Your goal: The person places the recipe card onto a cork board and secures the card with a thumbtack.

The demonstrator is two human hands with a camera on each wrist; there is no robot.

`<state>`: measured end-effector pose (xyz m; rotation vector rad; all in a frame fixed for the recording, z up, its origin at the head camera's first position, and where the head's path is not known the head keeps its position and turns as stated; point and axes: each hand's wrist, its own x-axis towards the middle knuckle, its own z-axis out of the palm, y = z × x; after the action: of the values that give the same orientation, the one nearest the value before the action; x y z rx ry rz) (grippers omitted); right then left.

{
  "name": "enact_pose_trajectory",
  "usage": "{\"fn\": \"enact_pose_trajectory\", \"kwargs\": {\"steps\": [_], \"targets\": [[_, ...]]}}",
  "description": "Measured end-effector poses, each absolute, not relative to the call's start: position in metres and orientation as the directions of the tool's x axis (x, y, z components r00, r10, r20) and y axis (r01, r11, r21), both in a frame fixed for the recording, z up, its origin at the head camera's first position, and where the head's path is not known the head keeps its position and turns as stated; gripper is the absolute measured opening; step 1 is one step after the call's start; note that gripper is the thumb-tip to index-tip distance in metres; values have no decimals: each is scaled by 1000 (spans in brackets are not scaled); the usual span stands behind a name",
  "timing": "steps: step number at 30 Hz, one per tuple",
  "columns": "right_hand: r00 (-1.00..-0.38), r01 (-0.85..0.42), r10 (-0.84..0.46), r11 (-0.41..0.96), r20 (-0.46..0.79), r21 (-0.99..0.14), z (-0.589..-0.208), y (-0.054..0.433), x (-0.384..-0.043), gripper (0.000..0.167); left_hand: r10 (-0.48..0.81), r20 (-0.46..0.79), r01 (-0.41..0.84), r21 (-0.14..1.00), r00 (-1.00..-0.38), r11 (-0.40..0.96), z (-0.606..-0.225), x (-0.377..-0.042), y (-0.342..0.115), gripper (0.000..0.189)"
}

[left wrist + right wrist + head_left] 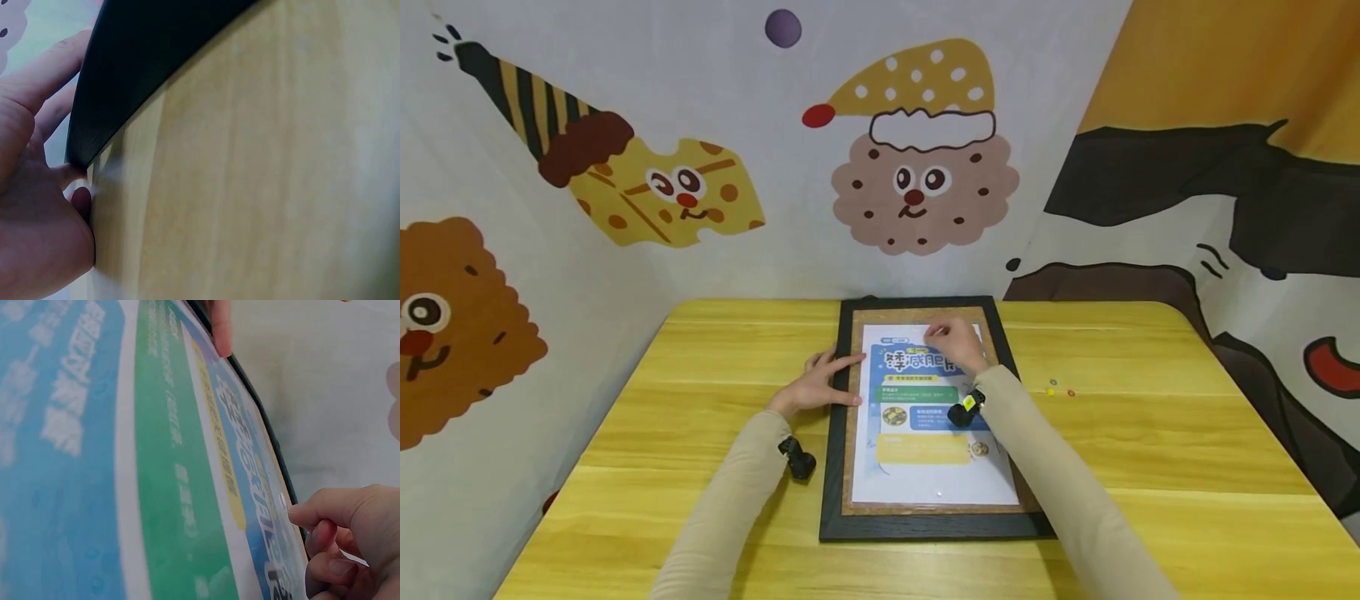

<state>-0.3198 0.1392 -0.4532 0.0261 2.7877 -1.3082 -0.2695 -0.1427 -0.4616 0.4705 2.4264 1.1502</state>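
Black-framed corkboard (pixel 895 316) under printed sheet (pixel 917 479), left hand (pixel 814 387) spread, right hand (pixel 961 343) curled

A cartoon-covered backdrop (pixel 797 192) rises behind the table (pixel 1172 433).

behind the yellow table with wood grain and rounded back corners (pixel 1195 433) there is a white wall with printed cartoon figures (pixel 700 83). on it are a pinkish round biscuit in a dotted yellow cap (pixel 925 200), a yellow cheese piece with a striped pointed hat (pixel 655 200), a small purple ball (pixel 783 28) and, at left, a brown scalloped biscuit (pixel 463 350). at right, a large orange area (pixel 1240 67) lies above black shapes (pixel 1300 217). a soft shine falls on the table near its front edge.
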Motion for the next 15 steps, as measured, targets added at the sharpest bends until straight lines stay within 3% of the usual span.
{"fn": "enact_pose_trajectory", "kwargs": {"steps": [15], "targets": [[-998, -38, -56, 563, 8, -826, -454, 159, -299, 11, 457, -218, 145, 758, -862, 636, -464, -271, -143, 83]]}}
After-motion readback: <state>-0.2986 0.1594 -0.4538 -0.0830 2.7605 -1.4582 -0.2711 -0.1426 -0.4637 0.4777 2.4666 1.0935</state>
